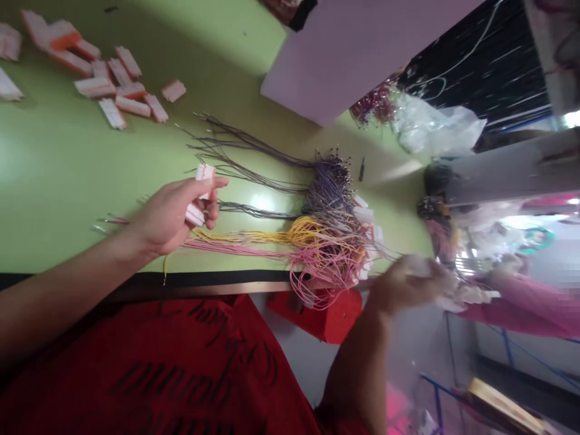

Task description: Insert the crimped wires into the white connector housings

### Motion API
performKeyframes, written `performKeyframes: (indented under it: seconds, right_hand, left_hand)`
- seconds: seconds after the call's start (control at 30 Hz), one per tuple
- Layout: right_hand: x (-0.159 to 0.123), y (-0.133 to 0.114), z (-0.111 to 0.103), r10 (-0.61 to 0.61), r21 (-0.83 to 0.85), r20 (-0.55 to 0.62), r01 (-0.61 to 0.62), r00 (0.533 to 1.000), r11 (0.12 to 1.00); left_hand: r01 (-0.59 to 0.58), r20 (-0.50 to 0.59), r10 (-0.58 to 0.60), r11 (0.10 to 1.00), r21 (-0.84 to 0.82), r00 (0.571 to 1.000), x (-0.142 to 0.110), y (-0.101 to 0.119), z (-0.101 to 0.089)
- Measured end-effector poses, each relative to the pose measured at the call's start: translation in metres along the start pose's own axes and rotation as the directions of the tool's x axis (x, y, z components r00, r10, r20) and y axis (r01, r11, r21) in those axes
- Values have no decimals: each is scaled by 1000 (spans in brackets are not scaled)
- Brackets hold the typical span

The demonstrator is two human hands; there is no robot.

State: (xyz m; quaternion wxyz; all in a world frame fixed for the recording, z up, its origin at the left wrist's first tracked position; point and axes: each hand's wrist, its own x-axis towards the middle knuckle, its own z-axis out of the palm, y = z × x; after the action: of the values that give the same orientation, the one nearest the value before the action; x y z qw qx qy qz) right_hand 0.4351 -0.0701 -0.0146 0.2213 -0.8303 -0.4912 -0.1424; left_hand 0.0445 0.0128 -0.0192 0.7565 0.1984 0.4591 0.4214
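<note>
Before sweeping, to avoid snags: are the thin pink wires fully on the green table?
Partly off: pink loops hang past the black edge.

head camera | at wearer's head | faces forward-down | close above green table [49, 163]

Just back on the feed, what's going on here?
The person's left hand holds two white blocks above the table. The right hand is right of the tangled wires, too blurred to tell what it holds. Those wires lie mostly on the table; loose blocks lie at upper left.
</note>
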Motion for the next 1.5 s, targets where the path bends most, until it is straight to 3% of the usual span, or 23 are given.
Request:
performKeyframes:
  seconds: [0.1,0.2,0.27,0.33,0.37,0.4,0.43,0.5,0.53,0.6,0.7,0.8,0.93,1.0,1.07,1.1,1.13,1.2,1.27,1.3,1.37,1.43,1.5]
  right_hand:
    - [-10,18,13,179,-123,9,-177,984,977]
    - [-25,3,3,200,-210,48,-186,979,960]
    - [-37,-21,-15,49,-211,-7,-50,999,976]
    - [-57,-56,-29,-220,-103,-123,208,968,973]
    - [-70,-76,-30,-380,-1,-88,381,921,925]
    - [-83,-96,-28,-551,115,32,544,834,831]
    - [-96,-114,-21,-646,181,128,623,753,761]
    - [-115,-142,0,-773,235,261,738,579,632]
    - [-121,-150,10,-805,244,287,773,519,585]
    - [-122,-152,25,-842,281,291,801,454,529]
    - [-108,-137,20,-860,450,242,733,450,510]
    - [-90,-127,-10,-861,694,282,530,424,488]
    - [-90,-160,-52,-906,854,336,322,256,408]
    - [-101,-190,-57,-943,914,297,241,151,327]
    - [-111,-214,-48,-950,940,304,141,78,312]
    - [-113,-221,-40,-932,926,355,107,73,362]
    - [-113,-223,-31,-890,884,445,112,99,455]
    - [-104,-214,-17,-723,697,658,191,212,691]
    - [-87,-199,-15,-558,494,752,260,352,830]
    - [-77,-192,-20,-546,484,741,251,391,838]
    - [-62,-188,-37,-637,641,632,164,443,750]
    - [-59,-198,-53,-739,814,512,27,438,580]
    - [-66,-214,-56,-769,871,477,-111,426,479]
  left_hand:
    - [-12,14,12,1000,-2,1000,-8,4,-6]
    - [-26,9,26,999,36,1000,-17,2,-19]
    - [-46,-23,46,998,37,999,-23,-1,-27]
    - [-55,-70,56,998,23,996,-28,-5,-34]
    - [-54,-87,55,998,15,995,-31,-6,-36]
    - [-51,-94,52,999,8,994,-33,-7,-39]
    - [-46,-91,46,999,2,995,-35,-8,-41]
    - [-51,-76,50,999,-11,996,-37,-7,-46]
    - [-64,-78,63,998,-17,995,-37,-6,-50]
    - [-89,-106,86,996,-25,991,-36,-3,-57]
    - [-72,-146,64,996,-52,987,-33,1,-67]
    - [-31,-137,20,996,-84,990,-31,2,-72]
    - [-6,-70,0,997,-83,998,-30,0,-66]
    - [-5,-49,2,997,-71,999,-31,-3,-60]
    - [-5,-42,2,998,-70,999,-32,-6,-56]
    - [-9,-48,6,997,-71,999,-33,-7,-56]
    - [-19,-60,15,998,-65,998,-35,-7,-57]
    - [-54,-109,50,998,-34,993,-37,-7,-62]
    - [-88,-156,89,996,8,984,-39,-5,-67]
    - [-100,-165,102,995,20,981,-40,-5,-70]
    - [-99,-149,100,995,14,984,-41,-5,-70]
    - [-57,-97,55,998,-14,994,-40,-9,-67]
    - [17,-21,-18,999,-44,1000,-41,-15,-61]
